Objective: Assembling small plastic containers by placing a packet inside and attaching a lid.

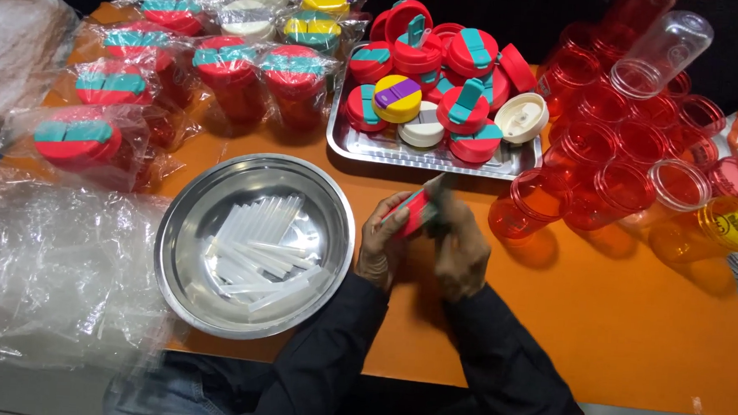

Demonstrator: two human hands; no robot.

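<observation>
My left hand [381,243] and my right hand [459,246] meet over the orange table [632,331], both gripping one red lid with a teal flap [415,212], held on edge between them. The right hand is blurred and covers the lid's right side. Just left of my hands a round steel bowl [185,223] holds several clear plastic straws [257,252]. Beyond my hands a rectangular steel tray [439,161] is heaped with lids [443,77], mostly red and teal, one yellow and purple, some white.
Several empty red tumblers [606,174] lie piled at the right, with a clear one [663,54] and a yellow one [730,225]. Capped tumblers wrapped in clear bags [131,94] fill the back left. Loose clear plastic bags [46,266] lie at the left edge.
</observation>
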